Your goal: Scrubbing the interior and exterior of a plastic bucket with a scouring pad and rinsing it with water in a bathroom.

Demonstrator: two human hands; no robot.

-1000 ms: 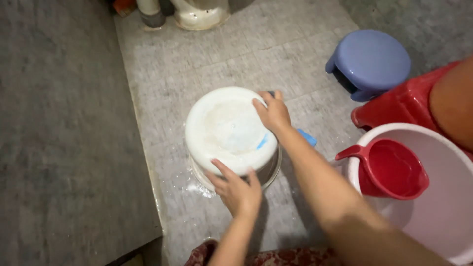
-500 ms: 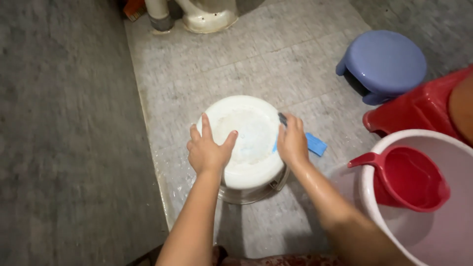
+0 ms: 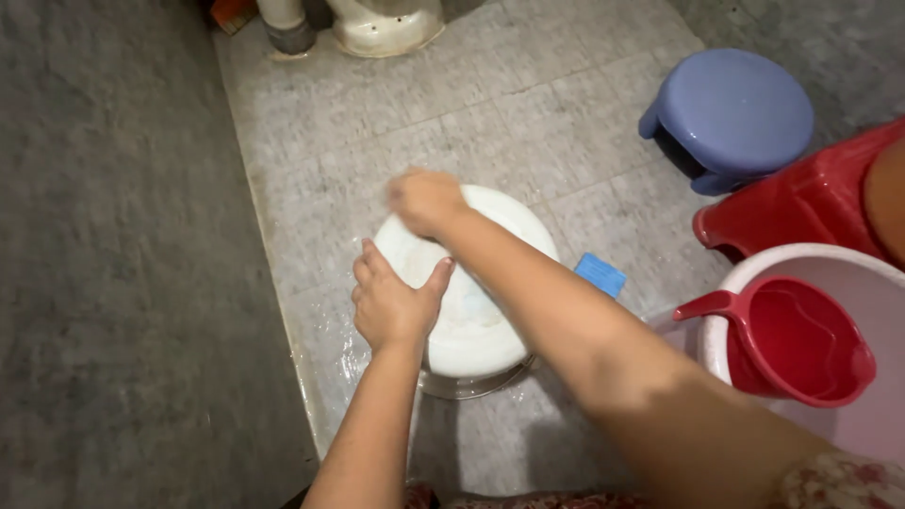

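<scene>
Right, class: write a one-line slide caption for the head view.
Both hands, left hand and right hand, press on a white bowl on a wet tiled floor.

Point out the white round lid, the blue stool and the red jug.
white round lid [image 3: 476, 339], head view, on its bare top near the front edge.
blue stool [image 3: 731, 108], head view, on the middle of its round seat.
red jug [image 3: 801, 344], head view, inside its open bowl.

- The right hand [image 3: 426, 200] is motion-blurred; its fingers cannot be made out.
- The white basin [image 3: 476, 330] is partly covered by both forearms.
- The metal rim [image 3: 471, 385] beneath it shows only as a sliver.
- The red tub [image 3: 811, 203] and the white bucket [image 3: 754, 269] are cut off at the right edge.
</scene>
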